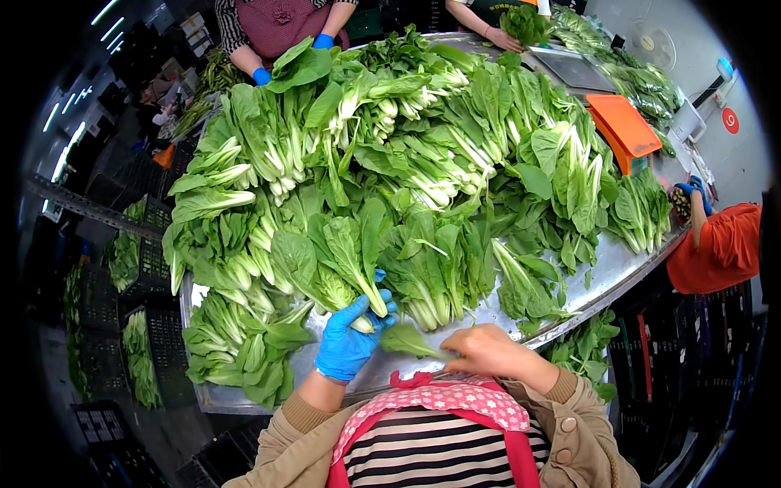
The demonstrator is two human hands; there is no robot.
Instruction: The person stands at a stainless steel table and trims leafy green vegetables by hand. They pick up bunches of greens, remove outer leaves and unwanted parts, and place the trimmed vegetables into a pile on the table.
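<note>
My left hand (pixel 348 340), in a blue glove, is closed round the pale stem ends of a small bunch of leafy greens (pixel 346 248), whose leaves point away from me. Bare and without a glove, my right hand (pixel 488 351) pinches the stem of a single loose leaf (pixel 409 340), a little blurred, beside the left hand. Just beyond my hands lies a row of greens (pixel 427 272) with white stems toward me. Another pile of greens (pixel 244 337) rests on the near left of the metal table (pixel 582 305).
Heaped greens (pixel 415 138) cover most of the table. An orange scale (pixel 622 126) stands at the far right, near a grey tray (pixel 573 69). Co-workers stand at the far side and at the right, one in an orange top (pixel 716 252). Black crates (pixel 154 342) stand at left.
</note>
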